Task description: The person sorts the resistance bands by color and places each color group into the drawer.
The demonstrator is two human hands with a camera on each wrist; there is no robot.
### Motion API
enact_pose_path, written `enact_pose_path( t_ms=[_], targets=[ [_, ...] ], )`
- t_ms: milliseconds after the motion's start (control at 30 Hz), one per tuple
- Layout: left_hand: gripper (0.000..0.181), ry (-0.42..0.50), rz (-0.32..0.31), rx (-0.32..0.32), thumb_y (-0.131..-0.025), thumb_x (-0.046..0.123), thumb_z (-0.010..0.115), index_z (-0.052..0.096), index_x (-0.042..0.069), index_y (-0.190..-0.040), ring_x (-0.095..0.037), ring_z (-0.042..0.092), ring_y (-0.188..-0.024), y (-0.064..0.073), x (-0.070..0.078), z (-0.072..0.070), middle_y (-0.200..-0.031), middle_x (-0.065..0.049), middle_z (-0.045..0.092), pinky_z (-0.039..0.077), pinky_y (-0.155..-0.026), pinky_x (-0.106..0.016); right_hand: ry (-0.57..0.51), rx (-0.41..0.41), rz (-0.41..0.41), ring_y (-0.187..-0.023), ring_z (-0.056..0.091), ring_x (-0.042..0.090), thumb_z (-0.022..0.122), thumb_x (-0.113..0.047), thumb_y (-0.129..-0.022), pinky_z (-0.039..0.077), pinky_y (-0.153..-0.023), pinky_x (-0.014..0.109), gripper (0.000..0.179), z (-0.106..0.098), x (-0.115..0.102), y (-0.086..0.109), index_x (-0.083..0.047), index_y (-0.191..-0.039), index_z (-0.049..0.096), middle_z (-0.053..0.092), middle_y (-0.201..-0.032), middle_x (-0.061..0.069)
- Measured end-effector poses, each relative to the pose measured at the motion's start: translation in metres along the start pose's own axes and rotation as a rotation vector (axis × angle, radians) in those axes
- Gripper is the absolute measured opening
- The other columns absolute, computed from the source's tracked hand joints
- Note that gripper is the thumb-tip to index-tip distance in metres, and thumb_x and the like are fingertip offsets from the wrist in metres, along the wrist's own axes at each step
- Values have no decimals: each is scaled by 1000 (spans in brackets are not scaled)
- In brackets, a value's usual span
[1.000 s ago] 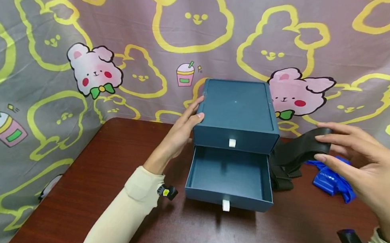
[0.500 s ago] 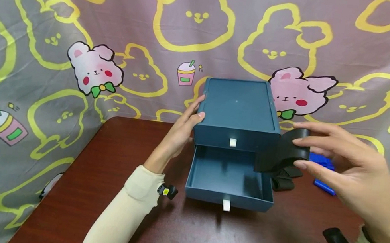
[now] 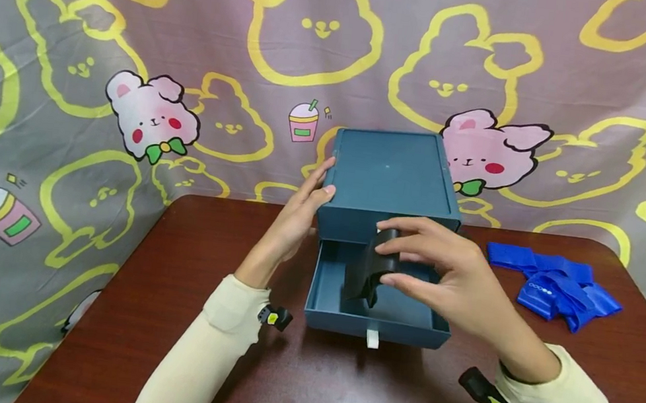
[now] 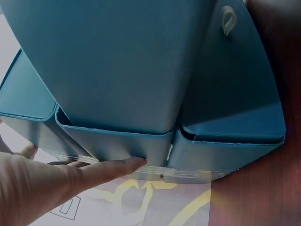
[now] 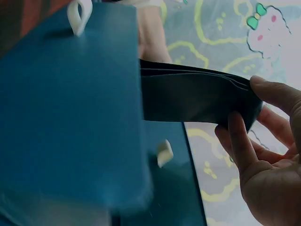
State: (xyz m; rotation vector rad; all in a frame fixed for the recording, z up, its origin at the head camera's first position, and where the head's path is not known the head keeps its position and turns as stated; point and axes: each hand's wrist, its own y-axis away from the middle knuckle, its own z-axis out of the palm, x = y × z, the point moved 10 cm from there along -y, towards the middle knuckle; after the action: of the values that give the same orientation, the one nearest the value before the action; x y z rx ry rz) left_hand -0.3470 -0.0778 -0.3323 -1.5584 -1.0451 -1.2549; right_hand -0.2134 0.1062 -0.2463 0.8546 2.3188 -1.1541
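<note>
A dark blue two-drawer box point(image 3: 389, 172) stands at the back of the table. Its lower drawer point(image 3: 339, 324) is pulled out, while the upper one is in. My left hand point(image 3: 293, 228) lies along the box's left side, thumb and fingers touching it; in the left wrist view the thumb of that hand point(image 4: 51, 181) extends along the wall. With thumb and fingertips, my right hand point(image 3: 453, 269) pinches a folded black resistance band point(image 3: 361, 274) over the lower drawer. The right wrist view shows the band's flat layers point(image 5: 188, 96) running behind the drawer front.
A crumpled blue resistance band point(image 3: 558, 288) lies on the brown wooden table point(image 3: 202, 267), right of the box. White pull tabs point(image 3: 372, 339) hang from the drawer fronts. A patterned curtain point(image 3: 259, 28) hangs directly behind the table.
My right hand has carried the black band left from beside the box to over the open lower drawer, lifting it off the table. The blue band is now fully uncovered. My left hand stays put.
</note>
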Motion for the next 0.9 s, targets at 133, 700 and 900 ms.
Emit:
enact_pose_path(
  t_ms=[133, 700, 900],
  targets=[
    [58, -8, 2, -4, -108, 45, 48, 29, 48, -162, -36, 20, -159, -1, 0, 0, -177, 4, 11, 26, -110, -86, -52, -38, 8, -121, 67, 16, 84, -2, -86, 61, -94, 36, 34, 18, 3, -7, -15, -116, 77, 66, -138, 7],
    [57, -5, 1, 1, -108, 45, 48, 29, 48, -162, -35, 21, -158, 1, 2, 1, -177, 5, 12, 25, -110, -86, -46, -97, 127, -121, 67, 26, 82, -9, -90, 62, -92, 42, 28, 41, 35, 8, -12, -117, 77, 66, -138, 9],
    [57, 4, 5, -1, -108, 44, 49, 29, 49, -162, -33, 20, -159, 1, 0, 0, -176, 5, 12, 24, -110, -87, 69, -133, 83, -114, 69, 25, 84, -5, -87, 64, -86, 39, 29, 33, 45, 22, -14, -113, 78, 66, -135, 10]
  ],
)
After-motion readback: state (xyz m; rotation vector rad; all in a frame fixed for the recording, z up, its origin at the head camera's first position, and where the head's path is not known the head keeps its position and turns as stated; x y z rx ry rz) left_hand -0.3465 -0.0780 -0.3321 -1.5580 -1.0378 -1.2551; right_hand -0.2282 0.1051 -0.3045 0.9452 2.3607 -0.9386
